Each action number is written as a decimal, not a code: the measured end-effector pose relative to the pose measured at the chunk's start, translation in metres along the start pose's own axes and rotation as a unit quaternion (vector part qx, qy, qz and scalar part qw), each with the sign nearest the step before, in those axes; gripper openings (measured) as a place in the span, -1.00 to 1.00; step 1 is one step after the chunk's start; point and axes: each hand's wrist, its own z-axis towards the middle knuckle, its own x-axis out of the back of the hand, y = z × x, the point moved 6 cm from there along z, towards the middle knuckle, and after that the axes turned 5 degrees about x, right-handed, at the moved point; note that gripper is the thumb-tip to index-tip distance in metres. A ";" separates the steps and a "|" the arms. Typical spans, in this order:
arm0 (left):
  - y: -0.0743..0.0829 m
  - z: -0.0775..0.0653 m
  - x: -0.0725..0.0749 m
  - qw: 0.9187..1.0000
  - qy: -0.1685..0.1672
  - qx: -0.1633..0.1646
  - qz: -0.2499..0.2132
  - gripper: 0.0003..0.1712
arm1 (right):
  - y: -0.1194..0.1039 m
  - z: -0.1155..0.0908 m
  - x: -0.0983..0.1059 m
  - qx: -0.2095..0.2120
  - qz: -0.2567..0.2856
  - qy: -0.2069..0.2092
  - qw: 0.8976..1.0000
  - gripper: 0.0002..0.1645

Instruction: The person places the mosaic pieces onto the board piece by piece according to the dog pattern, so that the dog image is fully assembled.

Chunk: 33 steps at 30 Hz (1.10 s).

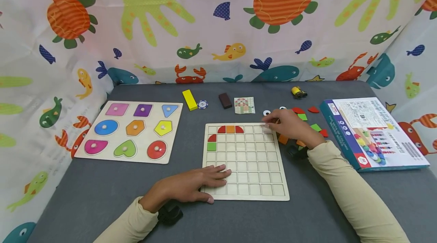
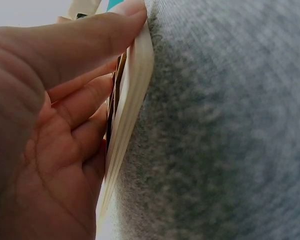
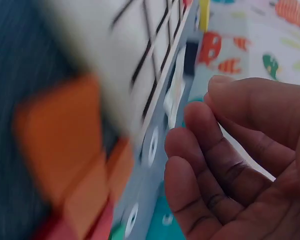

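Note:
A wooden grid board (image 1: 239, 161) lies on the grey table. Several tiles sit in its cells: an orange square (image 1: 230, 129) between two red quarter-rounds in the top row, with another red quarter-round (image 1: 212, 138) and a green square (image 1: 211, 146) at the left. My left hand (image 1: 196, 184) rests on the lower left of the board with its fingers spread; in the left wrist view, the thumb (image 2: 90, 40) lies at the board's edge. Over the top right corner is my right hand (image 1: 290, 125), its fingers (image 3: 182, 187) loosely bent. No tile shows between its fingertips.
Loose orange, red and green tiles (image 1: 315, 127) lie right of the board. Beyond them is a box (image 1: 379, 133). A shape puzzle (image 1: 114, 129) lies left. A yellow block (image 1: 189, 100), poker chip (image 1: 203, 104), dark block (image 1: 225, 101), pattern card (image 1: 244, 105) and yellow toy (image 1: 298, 92) line the back.

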 end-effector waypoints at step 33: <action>-0.001 0.000 0.000 1.000 -0.001 0.003 -0.001 -0.27 | 0.072 -0.036 0.038 -0.167 -0.065 -0.007 0.984 -0.71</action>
